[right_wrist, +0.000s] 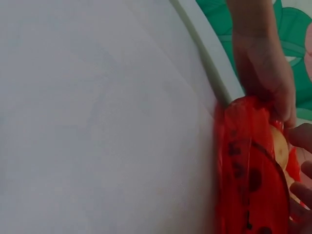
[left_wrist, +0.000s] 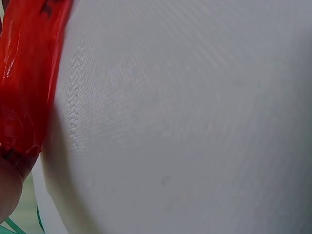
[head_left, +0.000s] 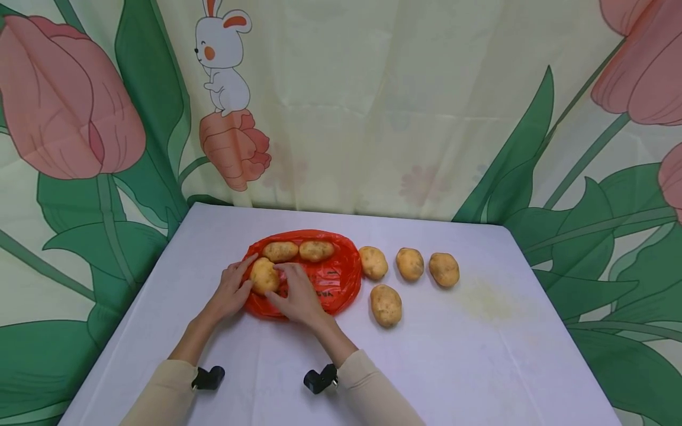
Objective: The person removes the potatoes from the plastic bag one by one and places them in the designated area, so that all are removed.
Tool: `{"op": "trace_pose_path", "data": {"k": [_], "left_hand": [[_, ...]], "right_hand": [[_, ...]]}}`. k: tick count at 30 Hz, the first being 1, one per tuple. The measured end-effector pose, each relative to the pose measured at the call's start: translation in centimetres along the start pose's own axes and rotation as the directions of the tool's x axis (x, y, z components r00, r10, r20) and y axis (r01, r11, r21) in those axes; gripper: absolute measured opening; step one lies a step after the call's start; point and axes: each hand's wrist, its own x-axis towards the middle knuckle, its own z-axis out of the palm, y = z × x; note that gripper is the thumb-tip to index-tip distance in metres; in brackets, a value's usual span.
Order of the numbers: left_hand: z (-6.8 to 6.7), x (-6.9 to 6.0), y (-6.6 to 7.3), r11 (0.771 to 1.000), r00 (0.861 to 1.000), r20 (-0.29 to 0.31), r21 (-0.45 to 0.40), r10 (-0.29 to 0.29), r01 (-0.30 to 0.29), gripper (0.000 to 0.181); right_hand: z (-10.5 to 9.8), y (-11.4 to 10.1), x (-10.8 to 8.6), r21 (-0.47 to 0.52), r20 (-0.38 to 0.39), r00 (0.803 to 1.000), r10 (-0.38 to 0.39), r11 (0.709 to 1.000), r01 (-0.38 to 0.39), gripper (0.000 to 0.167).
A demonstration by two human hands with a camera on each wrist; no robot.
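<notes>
An oval red plastic bag (head_left: 348,278) with dark printing lies spread on the table, its edge raised. Two potatoes (head_left: 317,251) sit along its far side, and a rounder potato (head_left: 263,276) is at its left. My left hand (head_left: 232,290) grips the bag's left edge, thumb beside the round potato; the right wrist view also catches this left hand (right_wrist: 267,73) at the red rim. From the right, my right hand (head_left: 300,297) pinches the round potato between fingertips and thumb. In the left wrist view, only a piece of the bag (left_wrist: 29,73) and a fingertip show.
Right of the bag, several loose potatoes (head_left: 409,264) lie on the white-covered table (head_left: 479,367); the nearest potato (head_left: 386,306) lies slightly in front of the others. A flower-printed curtain (head_left: 341,118) hangs behind the table. Dark wrist cameras (head_left: 321,378) are at both sleeves.
</notes>
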Motion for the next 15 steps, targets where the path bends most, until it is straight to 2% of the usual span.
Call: {"op": "trace_pose_path", "data": {"k": [7,15], "left_hand": [[0.1,0.2,-0.1,1.0,1.0,0.002,-0.005,-0.007,0.007,0.064],[0.2,0.2,0.0,1.0,1.0,-0.002,0.007,-0.004,0.004,0.065]], "right_hand": [[0.7,0.0,1.9,-0.076,0.059,0.996,0.063,0.995,-0.059,0.063],[1.3,0.2,2.7,-0.101,0.088,0.991,0.099,0.991,-0.09,0.07]]}}
